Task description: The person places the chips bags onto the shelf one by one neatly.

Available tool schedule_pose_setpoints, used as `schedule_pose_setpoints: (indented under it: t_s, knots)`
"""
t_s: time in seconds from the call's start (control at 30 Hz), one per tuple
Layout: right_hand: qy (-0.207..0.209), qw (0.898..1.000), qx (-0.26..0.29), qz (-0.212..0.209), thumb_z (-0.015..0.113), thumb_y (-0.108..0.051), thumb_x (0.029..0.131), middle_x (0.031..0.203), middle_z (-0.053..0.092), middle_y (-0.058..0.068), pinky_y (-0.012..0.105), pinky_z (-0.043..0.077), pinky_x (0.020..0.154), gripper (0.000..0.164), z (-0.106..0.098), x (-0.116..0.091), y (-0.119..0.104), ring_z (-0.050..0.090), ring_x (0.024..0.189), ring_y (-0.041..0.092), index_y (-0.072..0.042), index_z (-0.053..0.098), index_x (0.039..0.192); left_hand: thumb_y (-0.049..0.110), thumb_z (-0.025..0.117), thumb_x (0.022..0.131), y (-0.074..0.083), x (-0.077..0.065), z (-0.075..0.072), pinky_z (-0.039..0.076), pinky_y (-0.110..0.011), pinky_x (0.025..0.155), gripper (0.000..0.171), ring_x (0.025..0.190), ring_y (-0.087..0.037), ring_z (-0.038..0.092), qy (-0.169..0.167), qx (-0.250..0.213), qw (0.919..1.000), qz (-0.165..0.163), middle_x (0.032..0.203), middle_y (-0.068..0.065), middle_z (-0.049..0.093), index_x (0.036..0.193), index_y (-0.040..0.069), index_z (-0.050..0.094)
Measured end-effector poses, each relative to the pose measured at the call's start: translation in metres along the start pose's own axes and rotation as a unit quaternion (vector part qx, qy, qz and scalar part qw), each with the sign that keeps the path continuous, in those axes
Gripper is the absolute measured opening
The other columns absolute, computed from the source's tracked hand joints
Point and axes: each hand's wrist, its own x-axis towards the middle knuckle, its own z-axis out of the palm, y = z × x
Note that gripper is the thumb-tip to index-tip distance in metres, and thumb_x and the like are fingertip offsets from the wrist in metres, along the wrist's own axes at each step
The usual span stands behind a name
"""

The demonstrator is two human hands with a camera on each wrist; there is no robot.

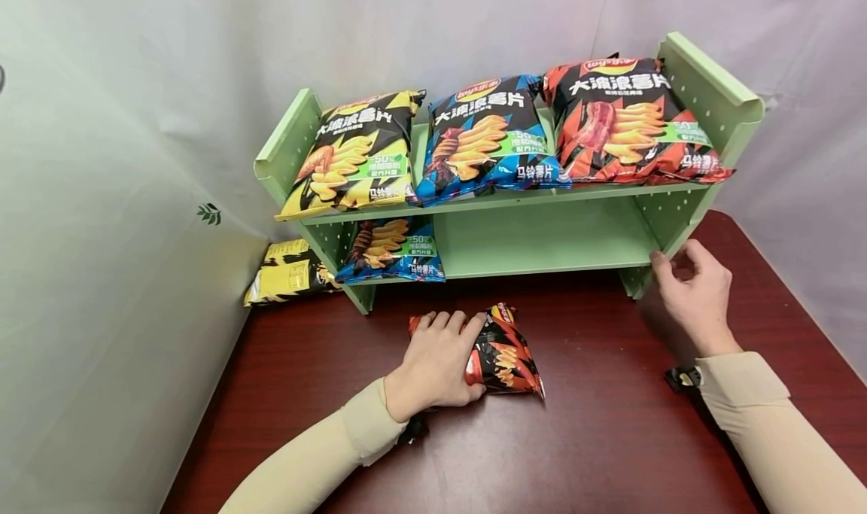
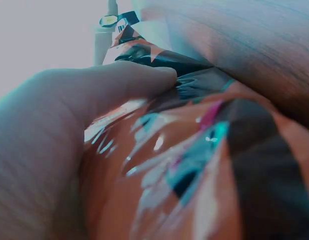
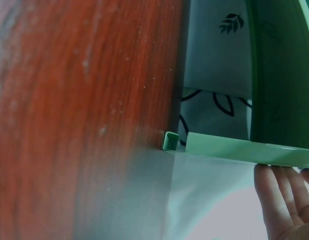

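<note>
Gripping red chip bag [image 1: 506,354] on tabletop [image 1: 542,454], in front of shelf [image 1: 542,235]: left hand [image 1: 436,360], fingers curled over it. Right hand [image 1: 700,294] touches shelf's right end, fingers fairly straight. Probably best done lightly: even hold, no crushing; steady touch against shelf.

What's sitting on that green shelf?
The green shelf holds a yellow bag, a blue bag and a red bag on its upper level, plus a second blue bag below, its top hidden. Whatever lies behind the upper bags is mostly covered.
</note>
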Motion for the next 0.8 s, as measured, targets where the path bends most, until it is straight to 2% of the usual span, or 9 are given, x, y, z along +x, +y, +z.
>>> schedule_pose_setpoints:
  t_s: [0.13, 0.23, 0.37, 0.47, 0.57, 0.7, 0.8]
  knots:
    - [0.002, 1.000, -0.001, 0.000, 0.069, -0.016, 0.091, 0.070, 0.054, -0.035, 0.003, 0.040, 0.061, 0.016, 0.000, 0.000, 0.001, 0.050, 0.061, -0.018, -0.002, 0.066, 0.085, 0.075, 0.078, 0.068, -0.003, -0.002, 0.000, 0.044, -0.053, 0.112, 0.120, 0.129, -0.031, 0.058, -0.001, -0.012, 0.9999, 0.010, 0.145, -0.006, 0.056, 0.162, 0.021, 0.029]
    - [0.000, 1.000, 0.001, -0.001, 0.069, -0.016, 0.091, 0.070, 0.054, -0.034, 0.003, 0.040, 0.061, 0.016, 0.001, 0.000, 0.001, 0.051, 0.061, -0.018, -0.001, 0.066, 0.086, 0.079, 0.075, 0.070, -0.008, -0.007, -0.002, 0.039, -0.055, 0.118, 0.124, 0.140, -0.032, 0.051, -0.006, -0.029, 0.9992, 0.025, 0.157, -0.009, 0.047, 0.165, 0.020, 0.023]
    - [-0.002, 1.000, 0.002, -0.002, 0.069, -0.016, 0.091, 0.071, 0.054, -0.035, 0.003, 0.040, 0.061, 0.016, 0.001, -0.001, 0.000, 0.051, 0.061, -0.017, 0.000, 0.066, 0.087, 0.076, 0.072, 0.077, -0.023, -0.015, -0.006, 0.030, -0.057, 0.124, 0.119, 0.152, -0.035, 0.037, -0.007, -0.059, 0.9955, 0.074, 0.167, -0.011, 0.033, 0.167, 0.018, 0.019]
    - [-0.003, 1.000, 0.003, -0.002, 0.069, -0.016, 0.091, 0.072, 0.054, -0.035, 0.004, 0.040, 0.061, 0.015, 0.001, -0.001, 0.000, 0.051, 0.062, -0.017, -0.001, 0.067, 0.087, 0.069, 0.072, 0.083, -0.040, -0.023, -0.011, 0.027, -0.058, 0.125, 0.112, 0.156, -0.036, 0.030, -0.008, -0.082, 0.9883, 0.128, 0.170, -0.010, 0.027, 0.167, 0.019, 0.018]
    - [-0.003, 1.000, 0.003, -0.002, 0.069, -0.016, 0.092, 0.073, 0.055, -0.035, 0.004, 0.040, 0.061, 0.015, 0.001, 0.000, 0.001, 0.051, 0.062, -0.017, -0.001, 0.067, 0.087, 0.057, 0.073, 0.088, -0.057, -0.031, -0.016, 0.028, -0.056, 0.126, 0.101, 0.157, -0.035, 0.028, -0.001, -0.098, 0.9785, 0.182, 0.171, -0.008, 0.026, 0.167, 0.020, 0.021]
    - [-0.004, 1.000, 0.005, 0.001, 0.069, -0.017, 0.092, 0.073, 0.055, -0.035, 0.003, 0.040, 0.061, 0.016, 0.001, -0.001, 0.002, 0.052, 0.062, -0.017, -0.001, 0.067, 0.088, 0.037, 0.075, 0.089, -0.079, -0.038, -0.020, 0.032, -0.053, 0.124, 0.089, 0.155, -0.033, 0.034, 0.035, -0.100, 0.9658, 0.237, 0.170, -0.006, 0.029, 0.165, 0.022, 0.029]
    - [-0.004, 1.000, 0.007, 0.003, 0.069, -0.017, 0.092, 0.072, 0.056, -0.035, 0.003, 0.040, 0.061, 0.016, 0.001, -0.001, 0.002, 0.052, 0.063, -0.016, -0.001, 0.066, 0.088, 0.025, 0.076, 0.086, -0.092, -0.043, -0.016, 0.035, -0.051, 0.122, 0.089, 0.153, -0.030, 0.038, 0.063, -0.083, 0.9599, 0.260, 0.168, -0.004, 0.032, 0.163, 0.024, 0.033]
